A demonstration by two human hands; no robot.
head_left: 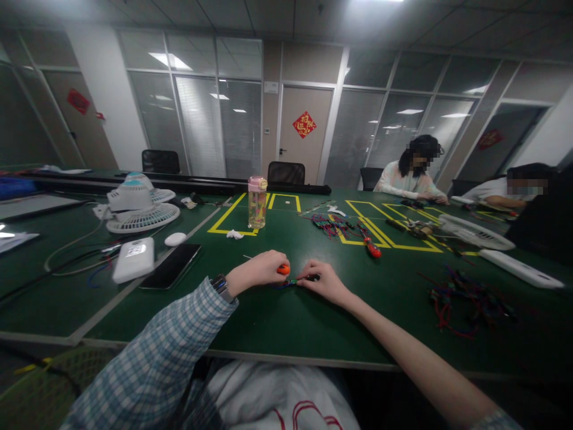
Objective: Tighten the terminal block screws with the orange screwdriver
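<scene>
My left hand [264,267] is closed around an orange-handled screwdriver [283,269]; its thin shaft sticks out to the left behind the fingers. Close beside it, my right hand [326,280] pinches a small green circuit board with wires [293,282] just above the green table. Both sets of fingertips meet near this board, and the left fingers partly hide it. Further off lies a pile of similar wired boards [331,225]. To its right rests a red screwdriver [372,247]. Another tangle of red and dark wires [465,301] sits to the right of my right forearm.
A pink-lidded bottle [256,203] stands ahead. On the left are a black phone [172,267], a white power bank [133,260] and a white fan [138,206]. Yellow tape marks the green table [268,328]. Two people sit at the far right, near a white strip [521,269].
</scene>
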